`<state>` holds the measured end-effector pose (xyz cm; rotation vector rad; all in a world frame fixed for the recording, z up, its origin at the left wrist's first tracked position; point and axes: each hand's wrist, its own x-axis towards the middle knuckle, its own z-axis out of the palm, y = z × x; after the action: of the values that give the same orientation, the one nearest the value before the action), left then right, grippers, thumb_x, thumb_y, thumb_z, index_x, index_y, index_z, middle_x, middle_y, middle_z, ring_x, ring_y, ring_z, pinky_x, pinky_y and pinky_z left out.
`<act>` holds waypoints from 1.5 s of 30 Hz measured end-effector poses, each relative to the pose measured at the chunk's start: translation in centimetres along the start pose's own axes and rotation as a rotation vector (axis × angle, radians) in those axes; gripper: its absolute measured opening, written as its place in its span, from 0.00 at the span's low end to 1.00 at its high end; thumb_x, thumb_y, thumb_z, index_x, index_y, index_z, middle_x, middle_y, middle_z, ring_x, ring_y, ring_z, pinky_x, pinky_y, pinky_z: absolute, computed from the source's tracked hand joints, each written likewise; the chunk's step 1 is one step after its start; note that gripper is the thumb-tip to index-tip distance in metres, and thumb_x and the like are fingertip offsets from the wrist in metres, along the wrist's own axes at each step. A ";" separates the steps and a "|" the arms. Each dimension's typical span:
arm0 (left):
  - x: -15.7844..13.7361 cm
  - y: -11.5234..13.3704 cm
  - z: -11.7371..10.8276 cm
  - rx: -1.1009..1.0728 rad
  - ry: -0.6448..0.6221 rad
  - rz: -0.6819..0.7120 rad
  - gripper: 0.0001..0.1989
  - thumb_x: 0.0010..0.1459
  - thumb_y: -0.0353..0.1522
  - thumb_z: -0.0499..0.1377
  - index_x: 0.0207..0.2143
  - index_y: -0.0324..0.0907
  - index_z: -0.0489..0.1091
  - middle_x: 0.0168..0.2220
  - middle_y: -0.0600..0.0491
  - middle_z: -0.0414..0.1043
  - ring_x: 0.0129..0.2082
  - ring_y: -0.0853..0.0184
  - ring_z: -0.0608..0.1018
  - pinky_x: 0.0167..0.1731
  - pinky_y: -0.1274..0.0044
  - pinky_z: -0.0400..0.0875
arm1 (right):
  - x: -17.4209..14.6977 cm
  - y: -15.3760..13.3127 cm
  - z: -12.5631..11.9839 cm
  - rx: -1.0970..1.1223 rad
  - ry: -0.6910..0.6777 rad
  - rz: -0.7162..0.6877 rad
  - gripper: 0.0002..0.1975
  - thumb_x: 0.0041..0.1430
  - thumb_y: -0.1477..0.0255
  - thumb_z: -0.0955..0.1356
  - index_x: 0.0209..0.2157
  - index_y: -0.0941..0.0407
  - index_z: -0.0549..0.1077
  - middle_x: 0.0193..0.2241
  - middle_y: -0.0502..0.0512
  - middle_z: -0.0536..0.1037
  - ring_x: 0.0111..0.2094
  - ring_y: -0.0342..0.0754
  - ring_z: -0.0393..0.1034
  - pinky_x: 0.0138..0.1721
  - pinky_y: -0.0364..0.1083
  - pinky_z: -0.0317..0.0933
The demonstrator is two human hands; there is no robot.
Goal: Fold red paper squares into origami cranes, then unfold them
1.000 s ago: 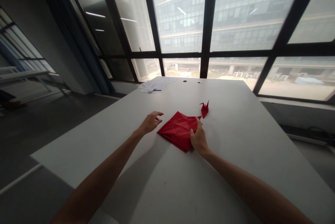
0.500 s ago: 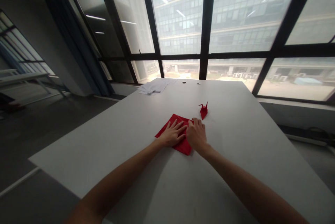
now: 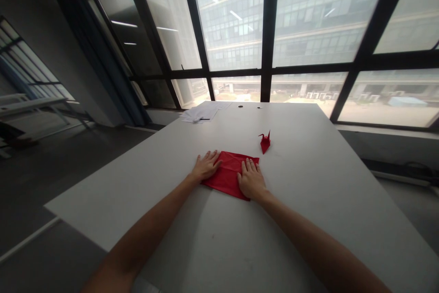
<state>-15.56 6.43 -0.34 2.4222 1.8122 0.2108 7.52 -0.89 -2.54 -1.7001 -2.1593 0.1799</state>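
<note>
A red sheet of origami paper (image 3: 228, 175) with crease lines lies flat on the white table (image 3: 219, 242). My left hand (image 3: 206, 166) rests on its left edge, fingers spread. On the paper's right side lies my right hand (image 3: 252, 179), palm down with the fingers stretched out. Both hands press from above and cover parts of the side edges. Just beyond my right hand stands a folded red paper crane (image 3: 265, 142), touched by neither hand.
Loose white papers (image 3: 202, 112) with a dark pen-like thing lie at the table's far left corner. A round dark hole (image 3: 240, 106) is near the far edge. Tall windows (image 3: 236, 23) rise behind the table, with a dark blue curtain (image 3: 92, 50) to the left.
My left hand has slid left from the paper's middle to its left edge. My right hand has opened from curled fingers and now lies flat. More of the paper's middle shows.
</note>
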 end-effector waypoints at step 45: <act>-4.3 4.0 2.1 0.022 -0.004 0.417 0.28 0.70 0.37 0.47 0.70 0.54 0.44 0.70 0.55 0.46 0.70 0.59 0.51 0.66 0.55 0.50 | -0.4 0.2 -2.2 0.298 0.045 0.007 0.26 0.64 0.70 0.62 0.63 0.57 0.64 0.68 0.59 0.55 0.70 0.54 0.42 0.69 0.58 0.39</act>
<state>-12.59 1.22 -1.94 2.7862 1.2908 0.2185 8.65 -1.55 -0.67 -1.5265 -1.9794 0.4377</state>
